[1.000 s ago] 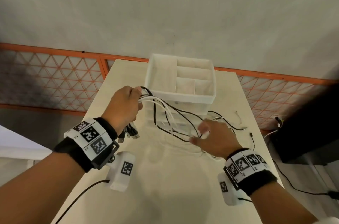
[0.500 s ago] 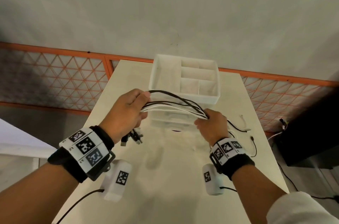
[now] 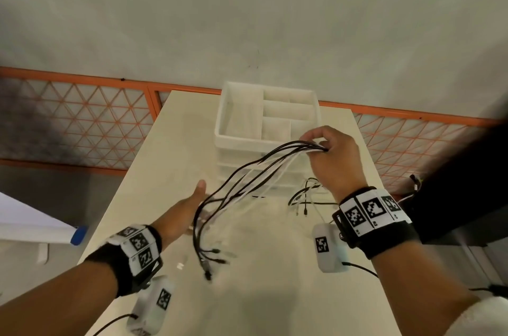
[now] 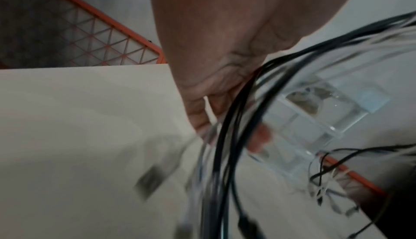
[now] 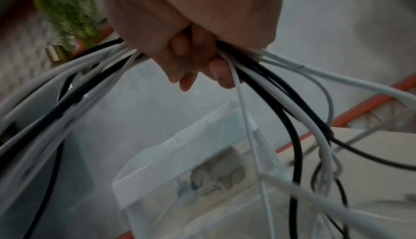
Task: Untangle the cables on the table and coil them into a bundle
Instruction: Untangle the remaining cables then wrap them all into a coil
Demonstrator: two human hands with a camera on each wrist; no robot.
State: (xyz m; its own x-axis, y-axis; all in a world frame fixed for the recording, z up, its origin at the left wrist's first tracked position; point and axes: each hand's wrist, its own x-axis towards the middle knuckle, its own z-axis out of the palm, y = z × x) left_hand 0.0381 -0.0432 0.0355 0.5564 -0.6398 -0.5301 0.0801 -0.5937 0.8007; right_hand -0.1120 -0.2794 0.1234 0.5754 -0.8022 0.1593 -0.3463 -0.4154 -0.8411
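Where the desk runs nearest, plug ends of the black and white cables dangling just above it, blurred. Left hand reaching flat beside the hanging strands, fingers straight and relaxed, cables draped loosely across them rather than gripped. Farther on and higher, right hand raised over the desk, fingers curled tight round the gathered bunch, pinching it with the thumb; strands fanning out on both sides of the fist. Below that wrist, loose cable ends lying on the desk. Beyond, a white drawer organizer with open top compartments, standing at the far end. Behind, an orange lattice fence.
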